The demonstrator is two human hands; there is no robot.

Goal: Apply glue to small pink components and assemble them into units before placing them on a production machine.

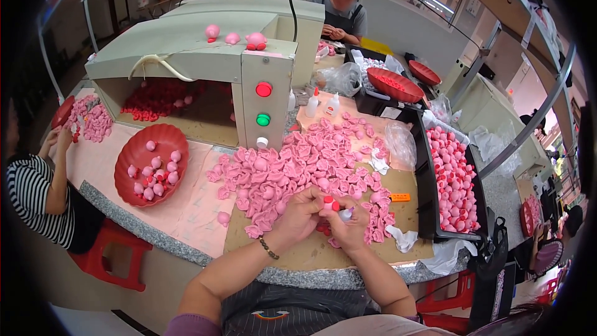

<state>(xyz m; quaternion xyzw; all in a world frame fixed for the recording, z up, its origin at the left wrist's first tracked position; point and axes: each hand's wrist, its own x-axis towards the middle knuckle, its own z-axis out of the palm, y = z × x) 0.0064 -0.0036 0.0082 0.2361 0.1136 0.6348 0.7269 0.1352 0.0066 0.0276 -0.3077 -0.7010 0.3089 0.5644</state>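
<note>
Over the near middle of the table, my left hand pinches a small pink toy figure with red feet, its feet turned up. My right hand meets it there, fingers curled round a small glue bottle with a pale nozzle; most of the bottle is hidden by the fingers. The right thumb is close to the figure, and I cannot tell whether it touches it. Around and beyond both hands spreads a heap of crumpled pink soft pieces. A few red pieces show under my hands.
A red bowl of pink figures stands left. Behind is a machine with an open tunnel holding red pieces. Two white glue bottles stand beyond the heap. At right are a black crate of figures and an orange cutter. Co-workers sit around.
</note>
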